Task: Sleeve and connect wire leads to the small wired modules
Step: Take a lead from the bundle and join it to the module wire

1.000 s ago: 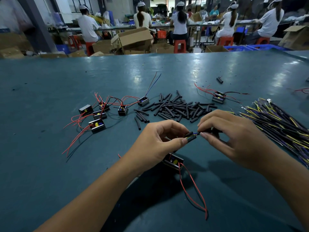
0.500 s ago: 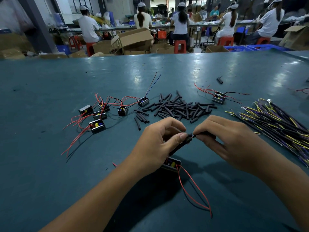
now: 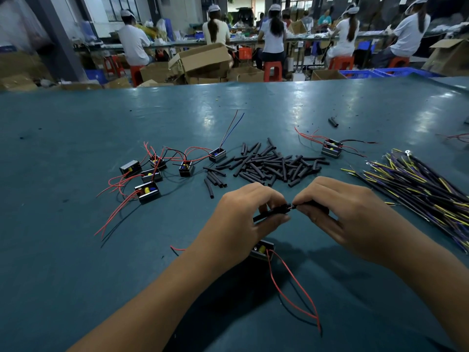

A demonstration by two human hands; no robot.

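Red-wired modules [image 3: 152, 171] are sitting in a cluster at the left of the teal table [image 3: 76, 262]. Moving right, the left hand [image 3: 243, 219] is pinching a black sleeve [image 3: 269, 213], with one module [image 3: 261, 250] lying just beneath it. A pile of loose sleeves [image 3: 269, 166] is lying beyond. The right hand [image 3: 340, 214] is pinching the lead's end against that sleeve. Yellow-purple leads [image 3: 421, 189] are lying heaped at the far right.

Left hand [image 3: 243, 219] and right hand [image 3: 340, 214] meet fingertip to fingertip, knuckles up, fingers curled in a pinch. Bare forearms angle in from the lower corners, wrists apart.
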